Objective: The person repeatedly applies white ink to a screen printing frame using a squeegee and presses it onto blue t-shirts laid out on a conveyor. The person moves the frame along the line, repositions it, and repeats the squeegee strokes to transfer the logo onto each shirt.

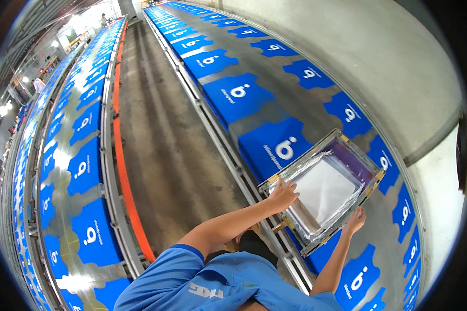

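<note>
A screen printing frame lies slanted over the long table at my right, with a pale mesh area and a purple band at its far end. Along its near inner side rests a squeegee with a smooth metallic bar. My left hand is closed at the frame's left corner, beside the squeegee's upper end; whether it also touches the squeegee I cannot tell. At the opposite side, my right hand has its fingers curled on the frame's edge. Just beyond the frame lies a blue fabric piece with a white print.
Blue printed pieces run in rows along the table, which has a metal side rail. A concrete aisle separates it from another table of blue pieces, edged by an orange strip. A pale wall stands at the right.
</note>
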`<state>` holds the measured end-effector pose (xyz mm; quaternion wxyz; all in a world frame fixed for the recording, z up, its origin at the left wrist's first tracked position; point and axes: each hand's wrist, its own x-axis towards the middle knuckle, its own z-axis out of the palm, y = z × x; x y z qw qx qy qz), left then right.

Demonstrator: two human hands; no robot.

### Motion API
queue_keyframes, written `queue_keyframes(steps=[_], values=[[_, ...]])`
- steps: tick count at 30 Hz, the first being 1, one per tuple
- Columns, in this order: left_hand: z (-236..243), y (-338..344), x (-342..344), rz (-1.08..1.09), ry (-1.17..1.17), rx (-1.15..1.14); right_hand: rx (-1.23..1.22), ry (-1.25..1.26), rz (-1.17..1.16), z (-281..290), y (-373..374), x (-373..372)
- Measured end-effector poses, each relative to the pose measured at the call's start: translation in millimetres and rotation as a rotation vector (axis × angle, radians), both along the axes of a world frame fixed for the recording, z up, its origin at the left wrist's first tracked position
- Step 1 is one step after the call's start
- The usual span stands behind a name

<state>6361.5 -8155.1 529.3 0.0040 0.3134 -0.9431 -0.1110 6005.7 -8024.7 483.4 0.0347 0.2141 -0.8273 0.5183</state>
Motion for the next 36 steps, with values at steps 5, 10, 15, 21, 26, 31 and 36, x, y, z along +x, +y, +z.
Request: queue_keyframes(steps=[5, 10, 15, 21, 26, 31, 36], values=[[2.0, -130.9, 82.5, 0.084, -0.077, -0.006, -0.078, -0.090, 0.068, -45.1, -142.1, 49.8], [-5.3, -271.0, 176.2, 0.147, -0.073, -0.051, -0.087, -0.229, 0.082, -41.6, -301.3, 181.4], [-3.8, -416.1, 208.6, 0.068, -0.408, -0.096, -0.082, -0.031, 0.018, -106.7, -420.6, 224.8], [-3.8, -545.0, 280.1, -0.020, -0.408, -0.082, -0.087, -0.166, -0.037, -93.0, -518.6, 345.7], [-1.8, -625.2, 309.1, -0.231, -0.437, -0.119, -0.066, -0.232, -0.093, -85.7, -557.7, 380.7], [-11.8, -639.6, 320.4, -0.314, -0.301, 0.004, -0.022, -0.205, -0.125, -87.1, -547.3, 383.8], [-19.9, -677.2, 333.0, -0.441, -0.160, 0.134, 0.060, -0.198, -0.172, -69.0, -566.3, 395.9]])
